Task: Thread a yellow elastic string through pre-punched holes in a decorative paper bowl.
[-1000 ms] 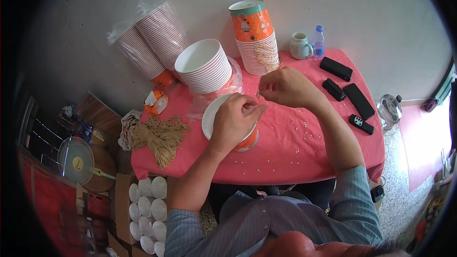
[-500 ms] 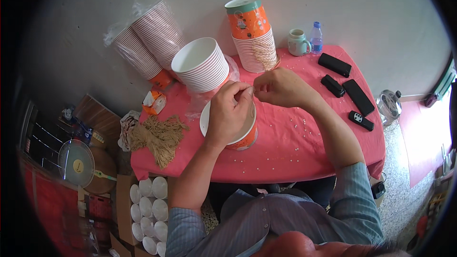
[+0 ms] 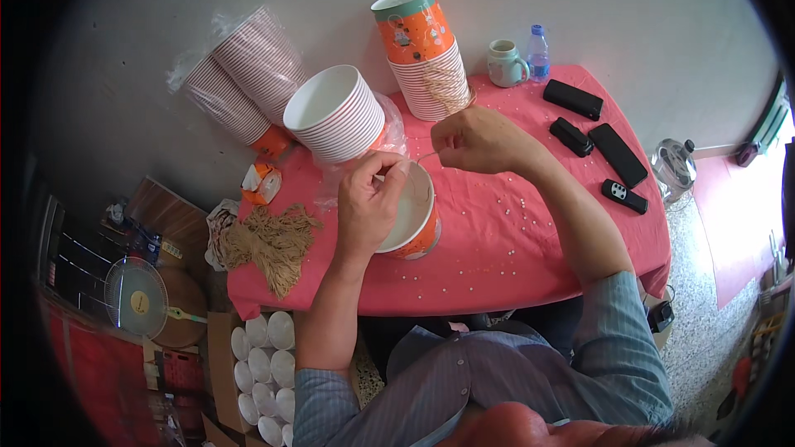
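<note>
Over an orange-and-white paper bucket (image 3: pixel 428 234), my left hand (image 3: pixel 364 205) pinches a thin tan string (image 3: pixel 426 156) between thumb and fingers. My right hand (image 3: pixel 484 142) is closed on the same string a little to the right and higher, with a short stretch of it between the hands. A loose loop hangs from the left fingers inside the bucket's rim. My left hand hides part of the bucket. Further strings (image 3: pixel 444 91) drape over a stack of upturned paper buckets (image 3: pixel 411 79) beyond my right hand.
A bundle of tan strings (image 3: pixel 277 240) lies on the red tablecloth (image 3: pixel 381 290) at left. Nested buckets (image 3: pixel 335 112), some in plastic wrap, stand behind. A mug (image 3: pixel 503 64), bottle (image 3: pixel 537 54) and several black devices (image 3: pixel 619 155) sit at right; small white beads (image 3: pixel 509 228) are scattered.
My hands have drawn apart, the left moving left and down, so the string between them shows. The whole view has shifted slightly.
</note>
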`<state>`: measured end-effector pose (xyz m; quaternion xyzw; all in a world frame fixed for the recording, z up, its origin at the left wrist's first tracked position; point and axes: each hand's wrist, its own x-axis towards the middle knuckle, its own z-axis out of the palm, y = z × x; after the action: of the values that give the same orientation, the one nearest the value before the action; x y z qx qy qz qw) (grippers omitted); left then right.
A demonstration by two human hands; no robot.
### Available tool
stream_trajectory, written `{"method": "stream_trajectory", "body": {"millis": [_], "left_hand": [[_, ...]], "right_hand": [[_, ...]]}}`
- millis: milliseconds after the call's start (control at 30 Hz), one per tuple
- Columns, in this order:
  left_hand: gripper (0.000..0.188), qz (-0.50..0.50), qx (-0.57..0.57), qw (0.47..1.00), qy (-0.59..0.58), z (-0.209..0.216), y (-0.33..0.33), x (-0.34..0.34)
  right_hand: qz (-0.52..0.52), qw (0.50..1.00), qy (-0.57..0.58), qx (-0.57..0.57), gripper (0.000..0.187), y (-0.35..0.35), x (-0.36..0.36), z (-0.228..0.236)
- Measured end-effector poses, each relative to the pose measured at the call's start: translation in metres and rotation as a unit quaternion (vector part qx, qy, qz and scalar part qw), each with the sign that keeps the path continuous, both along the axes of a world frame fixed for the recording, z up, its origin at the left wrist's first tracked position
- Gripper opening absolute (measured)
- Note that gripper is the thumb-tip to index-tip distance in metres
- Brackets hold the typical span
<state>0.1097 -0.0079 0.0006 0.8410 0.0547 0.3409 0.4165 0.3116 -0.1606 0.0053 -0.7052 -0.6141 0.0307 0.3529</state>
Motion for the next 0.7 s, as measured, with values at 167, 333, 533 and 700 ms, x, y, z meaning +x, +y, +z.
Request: {"method": "stream_trajectory", "body": {"millis": [167, 333, 533, 700], "left_hand": [[0.014, 0.025, 0.003, 0.998, 0.055, -0.019, 0.008, -0.008], [0.018, 0.009, 0.021, 0.995, 0.102, -0.014, 0.002, -0.011], [0.030, -0.023, 0.044, 0.999, 0.022, 0.005, -0.017, 0.000], [0.018, -0.017, 0.054, 0.998, 0.016, 0.011, -0.025, 0.008]], "right_hand": [[0.046, 0.991, 0.118, 0.050, 0.012, -0.008, 0.010, 0.005], [0.083, 0.968, 0.227, 0.067, 0.011, -0.011, -0.002, 0.012], [0.091, 0.973, 0.209, 0.036, 0.008, -0.018, -0.016, 0.023], [0.084, 0.975, 0.203, 0.018, 0.010, -0.021, -0.021, 0.029]]}}
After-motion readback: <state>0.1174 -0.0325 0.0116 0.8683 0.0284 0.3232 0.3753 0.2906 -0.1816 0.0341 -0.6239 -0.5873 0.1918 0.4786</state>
